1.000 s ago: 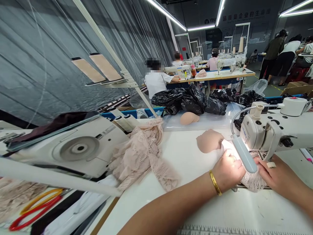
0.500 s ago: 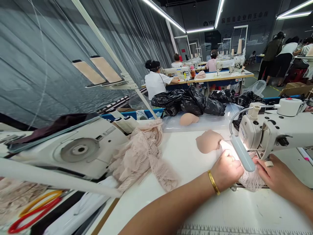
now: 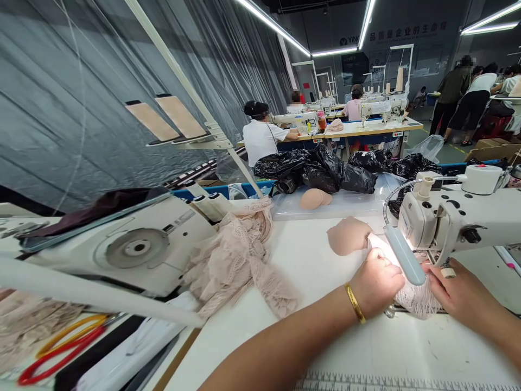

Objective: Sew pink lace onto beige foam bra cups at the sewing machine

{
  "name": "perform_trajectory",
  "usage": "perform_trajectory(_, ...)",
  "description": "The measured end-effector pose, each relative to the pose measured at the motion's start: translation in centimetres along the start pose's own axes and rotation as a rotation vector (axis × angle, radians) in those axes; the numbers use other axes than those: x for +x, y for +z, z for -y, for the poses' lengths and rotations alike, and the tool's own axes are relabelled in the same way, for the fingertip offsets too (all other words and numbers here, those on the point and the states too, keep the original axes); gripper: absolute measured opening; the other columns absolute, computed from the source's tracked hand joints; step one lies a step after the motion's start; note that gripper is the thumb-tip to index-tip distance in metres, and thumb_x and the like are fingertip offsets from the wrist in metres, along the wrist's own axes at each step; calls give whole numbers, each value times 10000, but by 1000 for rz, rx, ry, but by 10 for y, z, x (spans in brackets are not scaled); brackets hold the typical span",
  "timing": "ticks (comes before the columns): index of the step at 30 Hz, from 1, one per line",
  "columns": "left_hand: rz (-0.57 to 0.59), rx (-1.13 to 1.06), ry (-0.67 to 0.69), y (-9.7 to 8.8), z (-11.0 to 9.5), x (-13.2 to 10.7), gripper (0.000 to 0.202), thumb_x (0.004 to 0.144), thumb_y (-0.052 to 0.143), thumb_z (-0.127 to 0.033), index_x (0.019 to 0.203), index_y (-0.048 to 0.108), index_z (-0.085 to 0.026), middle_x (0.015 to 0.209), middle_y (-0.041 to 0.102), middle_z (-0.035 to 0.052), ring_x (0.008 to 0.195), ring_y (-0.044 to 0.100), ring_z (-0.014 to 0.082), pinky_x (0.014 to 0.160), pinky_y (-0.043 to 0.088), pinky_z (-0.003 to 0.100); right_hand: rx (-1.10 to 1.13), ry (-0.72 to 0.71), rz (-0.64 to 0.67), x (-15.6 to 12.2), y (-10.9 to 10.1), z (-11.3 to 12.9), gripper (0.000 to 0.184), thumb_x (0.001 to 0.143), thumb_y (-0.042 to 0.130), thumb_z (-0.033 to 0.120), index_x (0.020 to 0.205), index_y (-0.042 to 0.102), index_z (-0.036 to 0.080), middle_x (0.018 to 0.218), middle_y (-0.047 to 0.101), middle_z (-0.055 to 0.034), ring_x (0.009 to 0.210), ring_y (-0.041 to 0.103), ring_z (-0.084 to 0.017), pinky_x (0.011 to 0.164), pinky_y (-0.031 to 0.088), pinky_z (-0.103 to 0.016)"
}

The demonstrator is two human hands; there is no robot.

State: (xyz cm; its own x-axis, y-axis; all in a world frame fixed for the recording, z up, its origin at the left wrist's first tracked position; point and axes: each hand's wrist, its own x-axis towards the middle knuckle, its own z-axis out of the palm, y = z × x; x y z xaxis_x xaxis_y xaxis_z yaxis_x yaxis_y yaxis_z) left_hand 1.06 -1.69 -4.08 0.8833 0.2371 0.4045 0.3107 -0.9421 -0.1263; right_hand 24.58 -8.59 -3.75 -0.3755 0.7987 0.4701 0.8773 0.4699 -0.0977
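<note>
My left hand (image 3: 377, 283), with a gold bangle at its wrist, is closed with curled fingers on a pale pink lace piece (image 3: 419, 300) beside the needle area of a white sewing machine (image 3: 421, 214). On the machine's other side my right hand (image 3: 462, 285) rests on the lace, thumb and forefinger apart; its other fingers are partly hidden by the machine. A grey lamp (image 3: 405, 255) on a flexible neck covers part of the work and lights it. A beige molded cup (image 3: 348, 236) lies just beyond my left hand, touching or joined to the lit fabric; I cannot tell which.
A heap of pink lace (image 3: 232, 255) lies left of my forearm. Stacked beige pads (image 3: 315, 199) and black plastic bags (image 3: 317, 168) are at the back. A thread stand (image 3: 195, 141) rises at left, above red-handled scissors (image 3: 61, 353). A ruler (image 3: 391, 382) runs along the front.
The view has shifted slightly, so the surroundings sit a little farther right. Both hands stay almost in place at the machine; the left has barely moved with the lace.
</note>
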Motion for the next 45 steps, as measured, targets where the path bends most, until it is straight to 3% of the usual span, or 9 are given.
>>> perform_trajectory(6, 200, -52, -149, -19, -1, -2, 217, 853, 658, -385, 968, 698, -205, 996, 687, 91, 936, 594, 272, 921, 416, 491, -23, -77, -46, -7, 1, 2, 344, 974, 372, 97, 1068, 682, 211, 746, 702, -58, 695, 644, -248, 657, 530, -360)
perform_trajectory(9, 248, -89, -207, -25, -5, 4, 278, 841, 655, -416, 994, 694, -188, 966, 675, 106, 910, 601, 282, 815, 460, 426, 29, -161, -61, -11, 2, 11, 323, 1020, 466, 209, 1322, 580, 210, 1015, 752, -98, 904, 691, -269, 816, 546, -396)
perform_trajectory(12, 284, -204, -118, -35, -7, 8, 243, 832, 659, -377, 999, 674, -201, 971, 677, 85, 898, 604, 267, 772, 478, 386, 80, -242, 27, -13, 5, 21, 440, 1028, 540, 304, 1454, 466, 222, 1355, 657, -138, 1147, 644, -293, 967, 504, -446)
perform_trajectory(17, 419, -245, -91, -51, -7, 0, 218, 748, 677, -255, 952, 621, -201, 1017, 662, 44, 851, 590, 229, 694, 434, 360, -38, -110, 101, -12, 16, 10, 396, 975, 352, 28, 1157, 630, 243, 1044, 722, -58, 822, 660, -210, 928, 481, -432)
perform_trajectory(21, 334, -123, -115, -44, -9, -3, 207, 812, 630, -270, 1001, 631, -186, 1006, 668, 80, 918, 594, 273, 783, 408, 420, -104, -65, 100, -13, 18, -5, 453, 903, 362, -29, 1138, 652, 228, 954, 722, -52, 830, 637, -226, 900, 471, -408)
perform_trajectory(25, 230, -102, -22, -31, -7, -1, 149, 839, 633, -287, 942, 638, -178, 998, 675, 88, 943, 589, 269, 939, 376, 473, -71, -145, 44, -13, 10, -1, 442, 960, 391, 38, 1311, 585, 223, 1092, 739, -72, 910, 643, -245, 892, 455, -418)
perform_trajectory(30, 221, -24, -101, -25, -5, -5, 161, 807, 641, -232, 958, 650, -178, 911, 656, 74, 834, 569, 238, 850, 373, 440, 5, -151, 142, -10, 9, 9, 424, 897, 387, -2, 1135, 646, 236, 1218, 736, -61, 1076, 648, -257, 884, 454, -416)
perform_trajectory(38, 11, -26, 4, -6, -4, -10, 196, 858, 537, -74, 935, 654, -211, 822, 672, 4, 783, 575, 173, 874, 374, 413, -1, -9, 213, -9, 13, 3, 541, 913, 408, 61, 1356, 599, 307, 1113, 767, -38, 1023, 666, -264, 929, 461, -439)
perform_trajectory(45, 66, -9, 13, -9, 6, -8, 147, 799, 582, -69, 860, 630, -194, 867, 692, 27, 853, 601, 196, 941, 370, 464, -25, -10, 207, -7, 14, 3, 523, 978, 352, 86, 1419, 551, 286, 1070, 762, -44, 900, 672, -259, 896, 443, -460)
